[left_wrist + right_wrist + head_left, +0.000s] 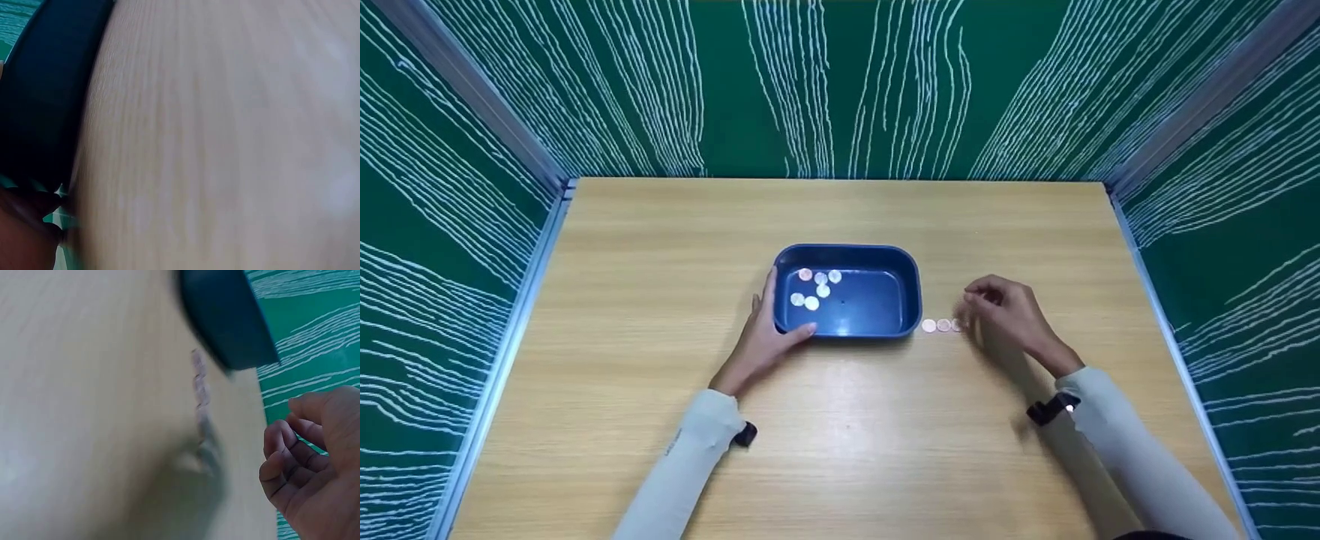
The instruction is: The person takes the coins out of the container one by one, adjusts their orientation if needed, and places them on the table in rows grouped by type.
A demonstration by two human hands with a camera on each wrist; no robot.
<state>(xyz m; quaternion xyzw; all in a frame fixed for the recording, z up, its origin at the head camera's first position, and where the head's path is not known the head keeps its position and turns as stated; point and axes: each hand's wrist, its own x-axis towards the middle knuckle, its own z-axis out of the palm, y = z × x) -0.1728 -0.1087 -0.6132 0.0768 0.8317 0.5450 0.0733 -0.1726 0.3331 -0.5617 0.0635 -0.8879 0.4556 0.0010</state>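
A dark blue plastic box (877, 300) with rounded corners lies on the table, several round coins (811, 303) inside its left half. My left hand (765, 337) grips its left end, the thumb on the near side. The left wrist view shows the box's dark wall (48, 95) and part of that hand. To the right of the box, a short row of coins (943, 325) lies on the wood. My right hand (1011, 311) is above the row's right end, its fingers (275, 475) loosely curled; no coin shows between them.
The wooden table (840, 435) is enclosed at the back and sides by green panels (847, 90) with white wavy lines. Grey metal strips (502, 360) run along the table's side edges. The right hand's shadow (174, 495) falls near the coin row.
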